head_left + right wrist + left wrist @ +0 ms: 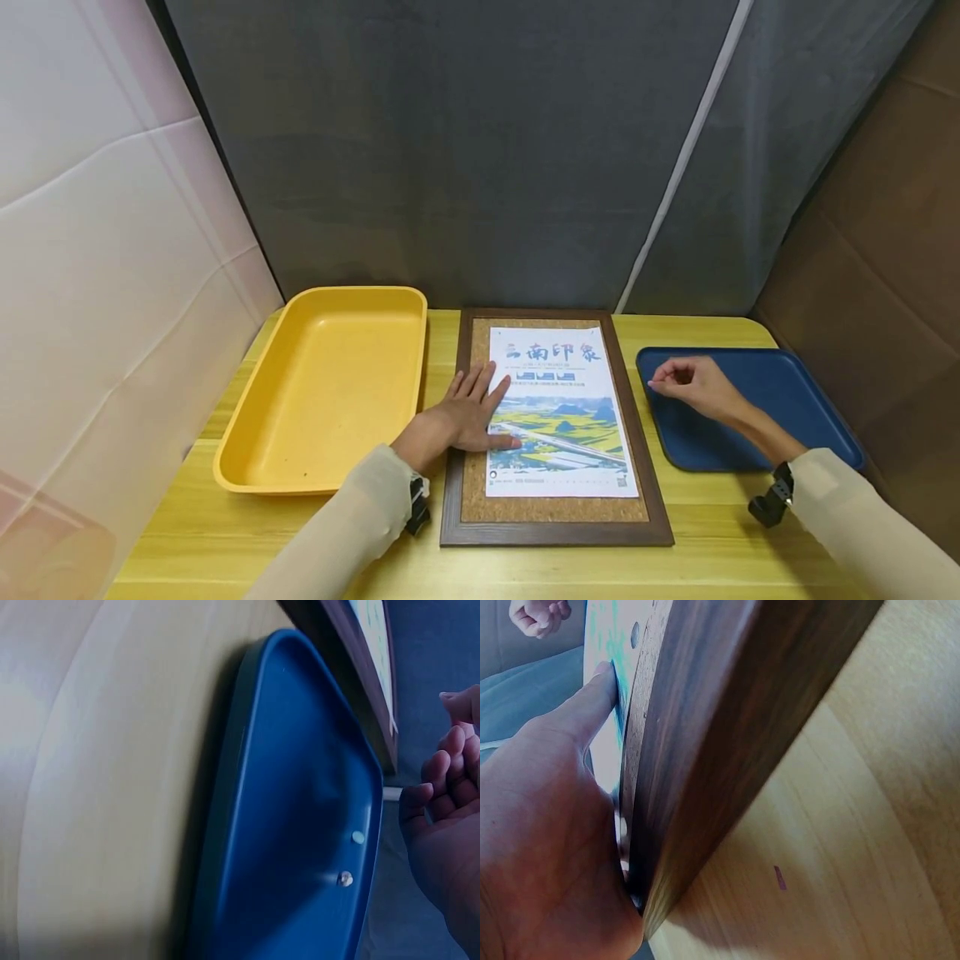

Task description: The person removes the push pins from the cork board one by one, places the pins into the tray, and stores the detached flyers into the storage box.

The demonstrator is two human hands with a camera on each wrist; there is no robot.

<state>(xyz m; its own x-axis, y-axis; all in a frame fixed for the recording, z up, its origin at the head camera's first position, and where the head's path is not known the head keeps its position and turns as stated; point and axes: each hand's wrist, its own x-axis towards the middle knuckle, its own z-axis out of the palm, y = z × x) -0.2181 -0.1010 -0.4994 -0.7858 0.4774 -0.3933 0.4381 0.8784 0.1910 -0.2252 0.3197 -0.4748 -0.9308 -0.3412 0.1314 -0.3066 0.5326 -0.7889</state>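
A pale wooden table point(720, 533) with a smooth, straight grain carries everything. On its left side sits a deep yellow plastic tray point(247, 450), rectangular with rounded corners and sloping walls. On the right side lies a shallower dark blue tray point(795, 400) with a low rim; the right wrist view shows two small round metal pins point(349, 859) resting on its floor. Between the trays lies a flat cork board point(480, 483), rough and speckled, set in a dark brown wooden frame point(555, 533) with a smooth finish. A glossy paper poster point(558, 408), white-bordered with a printed green and yellow landscape, lies on the cork.

The left hand point(468, 412) lies flat and open, fingers straight and spread, pressing the poster's left edge against the cork. The right hand point(693, 385) hovers above the blue tray with its fingertips drawn together in a pinch; whether they hold anything is too small to tell.
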